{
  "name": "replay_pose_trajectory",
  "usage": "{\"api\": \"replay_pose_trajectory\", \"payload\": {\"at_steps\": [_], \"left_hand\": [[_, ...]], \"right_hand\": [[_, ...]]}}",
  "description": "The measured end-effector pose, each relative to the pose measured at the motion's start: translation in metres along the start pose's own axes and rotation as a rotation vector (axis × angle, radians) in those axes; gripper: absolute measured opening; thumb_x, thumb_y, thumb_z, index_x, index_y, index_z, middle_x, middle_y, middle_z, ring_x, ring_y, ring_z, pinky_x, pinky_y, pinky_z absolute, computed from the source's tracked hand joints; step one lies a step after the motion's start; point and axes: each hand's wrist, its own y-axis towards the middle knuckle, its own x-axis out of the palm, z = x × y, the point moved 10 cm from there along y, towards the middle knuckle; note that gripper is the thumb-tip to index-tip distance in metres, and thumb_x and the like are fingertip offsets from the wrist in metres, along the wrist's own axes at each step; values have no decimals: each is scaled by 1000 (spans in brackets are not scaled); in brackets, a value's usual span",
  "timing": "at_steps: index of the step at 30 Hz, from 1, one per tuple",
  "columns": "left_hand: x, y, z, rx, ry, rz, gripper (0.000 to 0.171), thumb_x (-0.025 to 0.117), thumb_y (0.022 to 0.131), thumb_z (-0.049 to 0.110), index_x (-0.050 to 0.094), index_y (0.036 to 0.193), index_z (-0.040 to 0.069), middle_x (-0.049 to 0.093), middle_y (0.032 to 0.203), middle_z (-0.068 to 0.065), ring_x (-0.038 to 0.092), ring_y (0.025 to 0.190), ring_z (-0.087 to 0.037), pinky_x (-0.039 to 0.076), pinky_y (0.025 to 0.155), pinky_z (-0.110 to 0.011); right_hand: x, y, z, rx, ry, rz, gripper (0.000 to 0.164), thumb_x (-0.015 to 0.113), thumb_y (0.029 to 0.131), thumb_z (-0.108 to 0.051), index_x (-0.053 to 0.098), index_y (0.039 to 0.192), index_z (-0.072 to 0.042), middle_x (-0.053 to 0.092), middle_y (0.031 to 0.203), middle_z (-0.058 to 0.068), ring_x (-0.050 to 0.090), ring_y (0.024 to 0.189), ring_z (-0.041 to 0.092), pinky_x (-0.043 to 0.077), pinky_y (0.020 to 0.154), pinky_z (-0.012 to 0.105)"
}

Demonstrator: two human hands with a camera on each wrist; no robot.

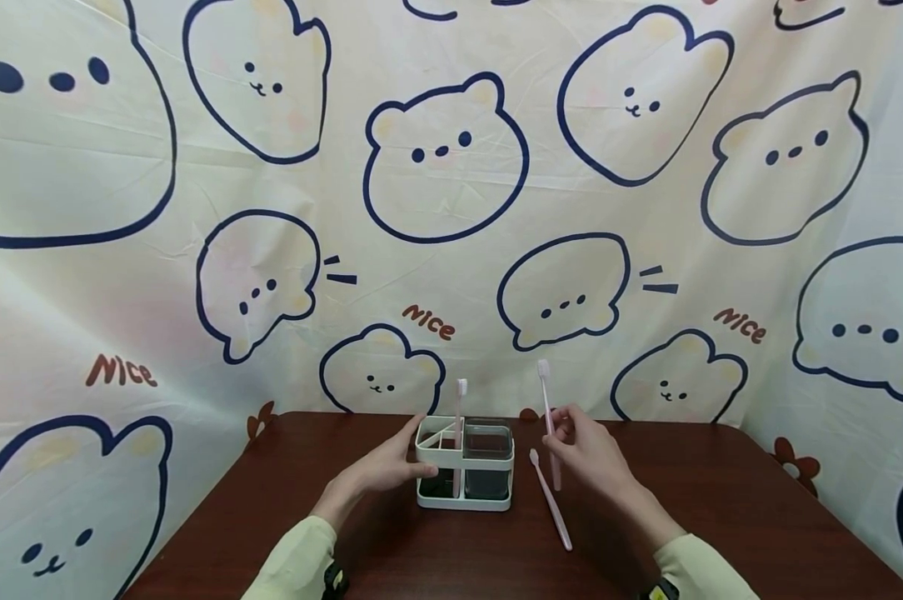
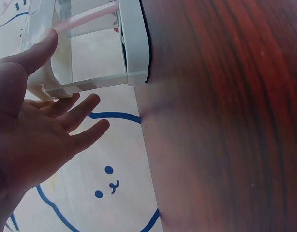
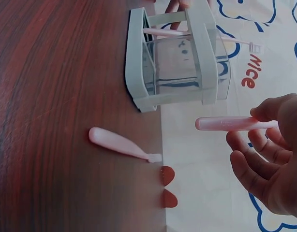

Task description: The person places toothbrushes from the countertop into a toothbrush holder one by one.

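On the left, the left hand (image 1: pixel 380 468) has the pale toothbrush holder (image 1: pixel 464 504) by its side, thumb in front, other fingers fanned out behind! Over on the right, the right hand (image 1: pixel 590 454) pinches a pink toothbrush (image 1: pixel 546 404) between thumb and fingers, raised off the dark reddish table (image 1: pixel 391 550), near-upright, bristles on top, just right of the holder. Now the holder: two tiers, a slanting divider top left, one pink-handled brush (image 1: pixel 459 408) standing there bristles up, and a clear box (image 1: pixel 487 442) filling the right side. Next along, a loose pink toothbrush (image 1: pixel 551 500) lies slantwise on the table, bristle end farthest from the person. And the lettering: "Nice" on the cartoon backdrop (image 1: pixel 451 275), brownish red, at left, centre and right.
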Motion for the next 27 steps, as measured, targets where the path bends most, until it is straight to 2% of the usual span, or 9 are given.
{"api": "replay_pose_trajectory", "payload": {"at_steps": [7, 14, 27], "left_hand": [[-1, 0, 1, 3, -2, 0, 98, 77, 86, 30, 15, 160, 14, 28, 161, -17, 35, 143, -38, 24, 115, -68], [0, 0, 0, 1, -5, -4, 98, 77, 86, 30, 15, 160, 13, 27, 161, -18, 35, 143, -39, 24, 115, -68], [0, 0, -1, -8, -6, -3, 98, 77, 86, 30, 15, 160, 14, 26, 162, -18, 33, 144, -40, 23, 115, -68]], "right_hand": [[1, 2, -13, -32, 44, -6, 29, 71, 91, -18, 57, 115, -11, 60, 86, 4, 54, 67, 16, 44, 51, 25], [0, 4, -28, -69, 61, 6, 27, 71, 91, -19, 57, 113, -11, 62, 84, 2, 60, 74, 14, 48, 57, 24], [4, 10, -56, -131, 116, 14, 23, 70, 92, -16, 58, 109, -8, 63, 81, 5, 61, 66, 14, 53, 55, 24]]}}
